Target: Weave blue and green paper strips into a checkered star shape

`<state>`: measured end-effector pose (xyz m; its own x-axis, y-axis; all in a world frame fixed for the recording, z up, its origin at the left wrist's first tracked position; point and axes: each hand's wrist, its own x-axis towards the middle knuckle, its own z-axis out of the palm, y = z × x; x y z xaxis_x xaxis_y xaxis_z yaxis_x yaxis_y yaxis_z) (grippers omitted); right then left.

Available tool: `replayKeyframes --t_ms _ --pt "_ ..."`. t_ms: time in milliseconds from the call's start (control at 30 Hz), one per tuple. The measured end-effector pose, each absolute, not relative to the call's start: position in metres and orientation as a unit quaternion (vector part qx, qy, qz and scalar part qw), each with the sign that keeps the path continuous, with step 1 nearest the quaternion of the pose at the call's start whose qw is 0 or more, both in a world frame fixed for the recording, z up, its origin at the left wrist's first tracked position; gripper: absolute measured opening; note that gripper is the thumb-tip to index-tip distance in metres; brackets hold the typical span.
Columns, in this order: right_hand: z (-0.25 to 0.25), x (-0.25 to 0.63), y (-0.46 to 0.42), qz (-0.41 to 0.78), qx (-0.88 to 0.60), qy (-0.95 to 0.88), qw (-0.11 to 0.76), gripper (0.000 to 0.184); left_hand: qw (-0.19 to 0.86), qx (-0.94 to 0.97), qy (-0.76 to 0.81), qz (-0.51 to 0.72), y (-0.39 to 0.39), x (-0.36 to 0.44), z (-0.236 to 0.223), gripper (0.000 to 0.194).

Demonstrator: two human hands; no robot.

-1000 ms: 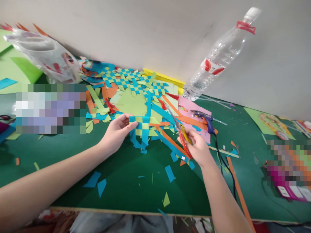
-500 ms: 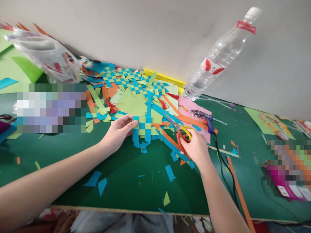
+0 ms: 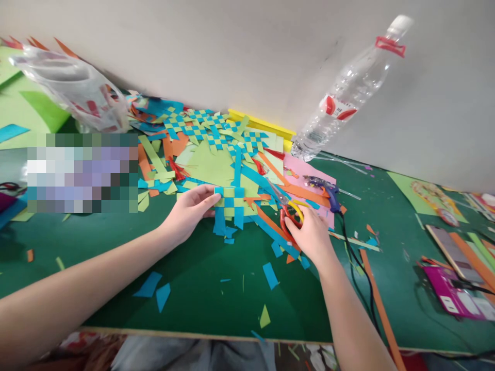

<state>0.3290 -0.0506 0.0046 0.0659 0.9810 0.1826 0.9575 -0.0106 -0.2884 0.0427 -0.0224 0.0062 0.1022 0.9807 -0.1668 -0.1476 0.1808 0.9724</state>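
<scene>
My left hand (image 3: 193, 208) pinches the left edge of a small woven paper piece (image 3: 229, 200) made of blue and light green strips. Two blue strips hang down from its lower edge. In my right hand (image 3: 311, 232) is a pair of scissors (image 3: 291, 208) with red and yellow handles, blades pointing up and left, a short way right of the woven piece. Behind both hands lie several finished-looking blue and green woven pieces (image 3: 216, 131) on light green paper (image 3: 204, 161). Blue paper strips (image 3: 257, 178) and red tassels (image 3: 177, 170) lie around them.
A clear plastic bottle (image 3: 348, 93) leans by the wall, with a blue glue gun (image 3: 328, 191) and its black cord (image 3: 353, 257) nearer. A bagged cup (image 3: 77, 87) stands back left. On the right are a phone (image 3: 452, 252) and a magenta power strip (image 3: 450, 293). Paper scraps (image 3: 270, 275) dot the green table.
The woven piece has shifted slightly right and down with my left hand. The scissors have tipped a little and their tips sit farther right, away from the piece.
</scene>
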Motion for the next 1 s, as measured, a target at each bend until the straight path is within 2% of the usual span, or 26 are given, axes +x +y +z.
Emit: replayKeyframes --t_ms 267,533,833,1000 --pt "0.007 0.329 -0.052 -0.016 -0.695 -0.703 0.151 0.038 0.574 0.499 0.498 0.418 -0.023 0.044 0.005 0.032" --pt "0.009 0.328 -0.052 -0.033 -0.687 -0.711 0.143 0.037 0.546 0.545 0.493 0.403 -0.023 0.042 -0.002 0.025" --pt "0.013 0.327 -0.054 -0.049 -0.689 -0.71 0.137 0.038 0.532 0.606 0.474 0.354 -0.024 0.044 0.012 0.038" --pt "0.011 0.327 -0.053 -0.056 -0.681 -0.716 0.144 0.038 0.537 0.608 0.461 0.36 -0.025 0.045 0.01 0.035"
